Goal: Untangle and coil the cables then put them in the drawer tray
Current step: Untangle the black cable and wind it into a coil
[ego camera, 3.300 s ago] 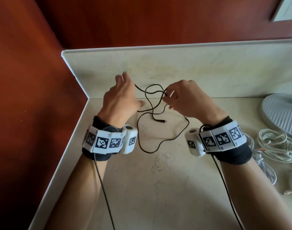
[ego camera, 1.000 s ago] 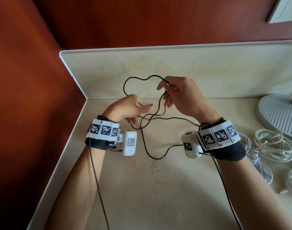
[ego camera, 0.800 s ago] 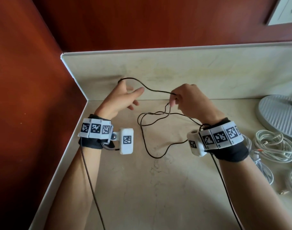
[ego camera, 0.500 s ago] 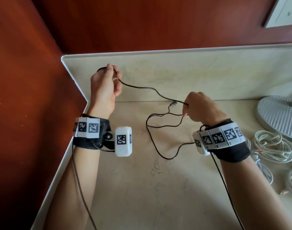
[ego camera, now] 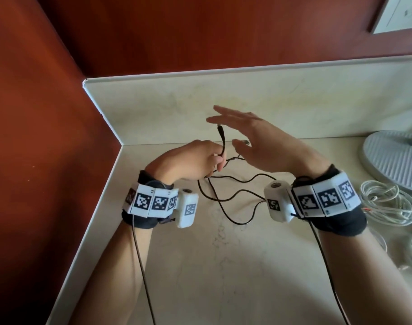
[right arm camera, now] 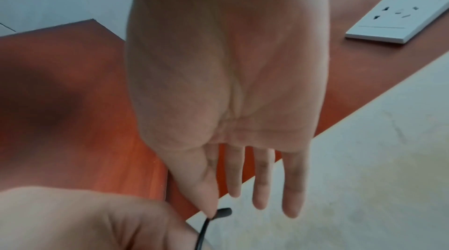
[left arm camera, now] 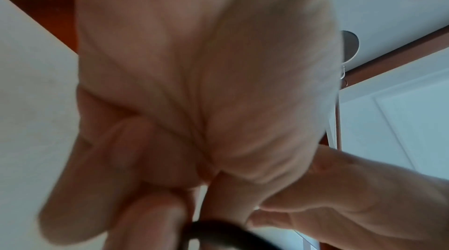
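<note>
Black cable [ego camera: 233, 184] sprawls uncoiled at 12 o'clock on the counter [ego camera: 223, 266]; left hand [ego camera: 188, 164] pinches its plug end.

Right hand [right arm camera: 228, 100] is spread flat (nothing held). Coiling remains; no drawer tray visible.

The head view looks down from above onto both hands over the pale marble counter [ego camera: 223, 266]. Each wrist view looks close along its palm to the fingers. All three share the thin black cable [ego camera: 222, 139] [right arm camera: 203, 231] between the hands.
</note>
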A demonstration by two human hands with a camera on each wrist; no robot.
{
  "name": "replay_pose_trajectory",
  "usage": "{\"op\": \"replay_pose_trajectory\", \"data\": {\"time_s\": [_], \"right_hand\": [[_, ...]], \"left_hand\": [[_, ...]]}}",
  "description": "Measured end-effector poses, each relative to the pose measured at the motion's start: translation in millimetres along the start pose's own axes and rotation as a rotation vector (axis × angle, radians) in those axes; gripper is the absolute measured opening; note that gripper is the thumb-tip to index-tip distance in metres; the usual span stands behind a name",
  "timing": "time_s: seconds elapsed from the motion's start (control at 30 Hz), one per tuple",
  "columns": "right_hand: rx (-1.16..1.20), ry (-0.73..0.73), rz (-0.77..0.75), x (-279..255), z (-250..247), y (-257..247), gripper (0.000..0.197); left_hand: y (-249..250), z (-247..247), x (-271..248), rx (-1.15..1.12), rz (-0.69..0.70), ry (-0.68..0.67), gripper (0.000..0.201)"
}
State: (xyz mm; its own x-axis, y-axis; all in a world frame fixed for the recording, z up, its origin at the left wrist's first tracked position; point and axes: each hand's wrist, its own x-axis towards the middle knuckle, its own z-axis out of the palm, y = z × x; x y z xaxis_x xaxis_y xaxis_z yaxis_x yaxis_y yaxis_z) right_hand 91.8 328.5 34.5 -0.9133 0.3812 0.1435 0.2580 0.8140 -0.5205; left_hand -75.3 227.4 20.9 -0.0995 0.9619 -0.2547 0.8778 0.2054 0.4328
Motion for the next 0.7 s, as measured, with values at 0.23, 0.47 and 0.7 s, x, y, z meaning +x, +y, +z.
{"op": "replay_pose_trajectory", "data": {"time_s": [0.23,0.47,0.7], "right_hand": [[0.02,0.099,-0.023,3.7,4.7,5.7,0.033],[-0.204,0.173,0.12,3.4,6.2,17.4,0.027],[0.072,0.412,0.16,-0.4,-10.6,19.8,0.039]], "left_hand": [[-2.1,-5.6,-2.4,0.039,0.017,0.093,0.027],[-3.5,-16.9,-8.7,-0.264,0.192,0.396,0.018],[-9.8,-16.0,-8.5,-0.169,0.183,0.377,0.02]]}}
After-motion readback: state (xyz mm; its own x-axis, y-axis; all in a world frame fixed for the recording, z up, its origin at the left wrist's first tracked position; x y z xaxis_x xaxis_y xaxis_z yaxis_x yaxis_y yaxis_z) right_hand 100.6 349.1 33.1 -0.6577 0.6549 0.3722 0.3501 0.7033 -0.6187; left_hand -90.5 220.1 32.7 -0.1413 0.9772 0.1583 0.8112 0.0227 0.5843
